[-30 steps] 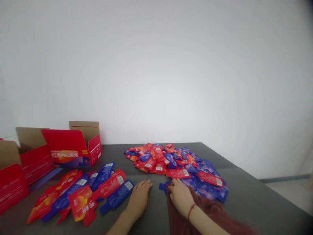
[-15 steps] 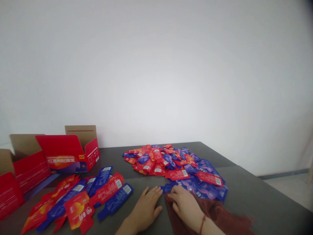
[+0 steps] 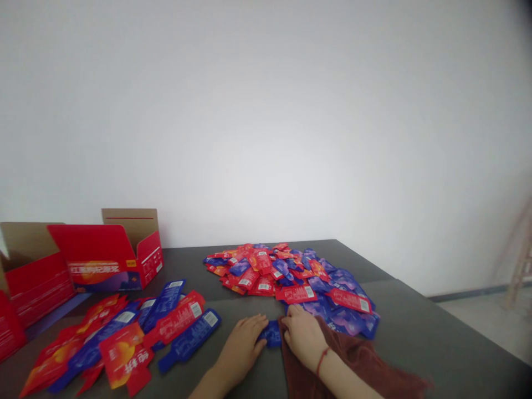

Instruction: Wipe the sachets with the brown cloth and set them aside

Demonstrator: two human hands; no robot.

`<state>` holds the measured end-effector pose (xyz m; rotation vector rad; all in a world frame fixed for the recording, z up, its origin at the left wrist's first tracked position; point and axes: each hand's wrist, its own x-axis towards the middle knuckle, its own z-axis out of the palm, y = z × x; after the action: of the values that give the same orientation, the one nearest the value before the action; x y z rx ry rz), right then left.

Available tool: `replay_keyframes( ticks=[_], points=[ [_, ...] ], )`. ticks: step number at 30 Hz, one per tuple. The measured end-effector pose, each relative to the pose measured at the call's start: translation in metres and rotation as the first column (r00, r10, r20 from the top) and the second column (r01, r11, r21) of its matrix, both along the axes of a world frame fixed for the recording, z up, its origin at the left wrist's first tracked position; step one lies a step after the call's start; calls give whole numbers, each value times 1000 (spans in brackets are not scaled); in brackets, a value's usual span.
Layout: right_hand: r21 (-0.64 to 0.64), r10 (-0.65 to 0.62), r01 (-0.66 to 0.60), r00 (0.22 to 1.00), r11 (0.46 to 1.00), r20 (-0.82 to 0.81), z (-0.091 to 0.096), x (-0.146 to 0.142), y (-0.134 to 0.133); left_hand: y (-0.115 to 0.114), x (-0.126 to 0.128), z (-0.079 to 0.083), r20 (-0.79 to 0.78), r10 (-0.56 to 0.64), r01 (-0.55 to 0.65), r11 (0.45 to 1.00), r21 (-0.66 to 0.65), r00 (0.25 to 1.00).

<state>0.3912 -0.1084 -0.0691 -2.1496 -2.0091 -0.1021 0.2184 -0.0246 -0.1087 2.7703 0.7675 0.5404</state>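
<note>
A small blue pouch [image 3: 272, 334] lies flat on the dark table between my two hands. My left hand [image 3: 244, 344] holds its left end, with the fingertips at the far edge and the thumb at the near edge. My right hand [image 3: 305, 339] has its fingers closed on a brown cloth [image 3: 357, 363], pressed down at the right side of that pouch. The cloth hides part of the pouch and spreads under my right wrist, which has a red cord on it.
A heap of red and blue pouches [image 3: 261, 271] lies beyond my hands, with purple-blue ones [image 3: 344, 318] at its right. More spout-shaped pouches [image 3: 189, 335] lie at the left. Behind them stand open red cartons [image 3: 100, 260]. The table [image 3: 432, 338] ends at the right.
The blue pouch shows more between my hands, nearer to me than before. My left fingers have come over its left end. The view has shifted slightly right.
</note>
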Motion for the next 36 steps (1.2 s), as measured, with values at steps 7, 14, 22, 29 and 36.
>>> replay_keyframes(
  ticks=[7, 14, 22, 29, 36],
  points=[
    [-5, 114, -114, 993, 993, 3, 3, -17, 1, 8, -2, -3, -42, 26, -26, 1000, -3, 999],
    [36, -86, 88, 996, 995, -37, -8, 21, -21, 2, -1, 6, -91, 48, -50, 999, -18, 995],
    [1, 48, -48, 999, 999, -7, 2, -12, 11, 6, 0, 2, -105, 47, -49, 999, -10, 993],
    [93, 237, -229, 967, 969, -94, -7, 2, -22, 12, -1, -7, -82, 35, -35, 999, 11, 996],
    [72, -54, 54, 999, 996, -7, -11, 16, -24, 16, -2, -7, -35, 22, -23, 1000, -14, 999]
  ],
)
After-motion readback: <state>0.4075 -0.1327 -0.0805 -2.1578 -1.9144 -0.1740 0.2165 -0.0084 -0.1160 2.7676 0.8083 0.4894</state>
